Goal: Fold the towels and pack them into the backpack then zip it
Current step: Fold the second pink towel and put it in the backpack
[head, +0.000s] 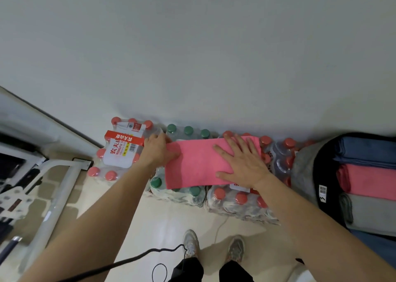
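Observation:
A pink towel (196,164) lies folded into a long strip on top of shrink-wrapped bottle packs. My left hand (157,151) grips its left end, thumb on top and fingers curled at the edge. My right hand (241,160) lies flat with spread fingers on the towel's right half, pressing it down. At the right stands an open dark backpack (321,174) with a grey side; inside it sit a folded blue towel (364,152), a pink one (368,182) and a grey one (372,212), stacked side by side.
Packs of red-capped bottles (120,151) and green-capped bottles (188,131) line the white wall. A white metal frame (62,183) stands at the left. A black cable (132,260) trails over the pale floor near my shoes (191,244).

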Available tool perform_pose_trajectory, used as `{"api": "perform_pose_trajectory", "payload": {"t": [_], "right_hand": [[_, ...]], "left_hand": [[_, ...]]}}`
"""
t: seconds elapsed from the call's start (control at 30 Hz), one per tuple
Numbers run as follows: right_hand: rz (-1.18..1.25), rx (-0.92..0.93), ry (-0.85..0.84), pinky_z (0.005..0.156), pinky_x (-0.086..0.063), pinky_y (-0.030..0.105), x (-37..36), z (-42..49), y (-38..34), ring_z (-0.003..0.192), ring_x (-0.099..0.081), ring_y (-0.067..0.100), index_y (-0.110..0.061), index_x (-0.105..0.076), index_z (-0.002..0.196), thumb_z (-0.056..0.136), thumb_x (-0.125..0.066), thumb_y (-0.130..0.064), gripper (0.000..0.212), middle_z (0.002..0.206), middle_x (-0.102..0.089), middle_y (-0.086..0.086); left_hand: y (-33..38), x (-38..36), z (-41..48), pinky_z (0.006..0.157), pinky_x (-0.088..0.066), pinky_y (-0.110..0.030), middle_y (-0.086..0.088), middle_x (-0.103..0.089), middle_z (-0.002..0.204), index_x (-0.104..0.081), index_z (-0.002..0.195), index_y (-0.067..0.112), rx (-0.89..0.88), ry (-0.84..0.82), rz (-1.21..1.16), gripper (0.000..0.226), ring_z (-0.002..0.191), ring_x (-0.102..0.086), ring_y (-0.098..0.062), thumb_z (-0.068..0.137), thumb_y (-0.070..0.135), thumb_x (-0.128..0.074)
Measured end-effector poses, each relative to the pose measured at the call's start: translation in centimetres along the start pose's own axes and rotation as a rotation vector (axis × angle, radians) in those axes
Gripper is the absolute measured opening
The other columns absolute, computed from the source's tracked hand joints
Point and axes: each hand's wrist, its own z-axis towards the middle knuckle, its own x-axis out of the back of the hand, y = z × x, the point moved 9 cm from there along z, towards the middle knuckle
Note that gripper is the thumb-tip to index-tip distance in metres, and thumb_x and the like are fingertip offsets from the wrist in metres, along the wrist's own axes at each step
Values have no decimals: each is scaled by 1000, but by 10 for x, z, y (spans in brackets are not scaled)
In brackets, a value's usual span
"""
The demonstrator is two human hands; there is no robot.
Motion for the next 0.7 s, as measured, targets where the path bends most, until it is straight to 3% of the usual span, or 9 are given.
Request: {"api": "perform_pose_trajectory", "payload": {"t": [0.13, 0.2, 0.33, 0.47, 0.57, 0.7], "right_hand": [[-52, 51, 64, 119, -1, 59, 7, 1, -2, 152, 4, 31, -41, 2, 155, 78, -16, -89, 92, 165, 4, 9], [-59, 84, 71, 120, -3, 58, 5, 3, -4, 152, 8, 28, -41, 2, 155, 78, -19, -88, 93, 165, 5, 8], [-25, 93, 61, 120, 6, 52, -2, 4, -4, 151, 12, 26, -42, 7, 154, 80, -21, -88, 92, 165, 9, 6], [13, 64, 99, 119, 8, 52, 0, 1, -10, 151, 10, 27, -39, 2, 156, 82, -20, -86, 90, 165, 7, 7], [45, -14, 88, 120, 5, 55, -5, -3, -17, 150, 15, 29, -37, 6, 155, 82, -15, -86, 90, 163, 16, 8], [91, -106, 81, 120, 5, 55, -7, -1, -23, 150, 16, 29, -37, 5, 155, 83, -16, -85, 90, 163, 17, 7]], "left_hand": [[4, 3, -14, 81, -54, -37, 0, -61, 97, -54, 103, 15, 31, 39, -154, 23, 91, -60, -21, 86, 20, -68], [0, 2, -21, 78, -52, -34, -1, -62, 97, -52, 106, 15, 89, 41, -219, 24, 91, -60, -21, 88, 20, -66], [-10, -14, -32, 75, -55, -32, -5, -68, 100, -64, 106, 8, 157, -64, -208, 24, 87, -64, -20, 89, 24, -66], [-7, -1, -37, 80, -50, -34, -3, -64, 107, -58, 118, 10, 131, 56, -357, 31, 99, -61, -23, 93, 28, -62], [9, 26, -41, 80, -57, -39, 0, -68, 102, -62, 109, 12, 30, 172, -482, 27, 94, -66, -20, 91, 32, -65], [57, 48, -52, 61, -61, -34, -1, -70, 95, -66, 105, 12, -105, 172, -593, 26, 82, -70, -17, 87, 29, -72]]}}
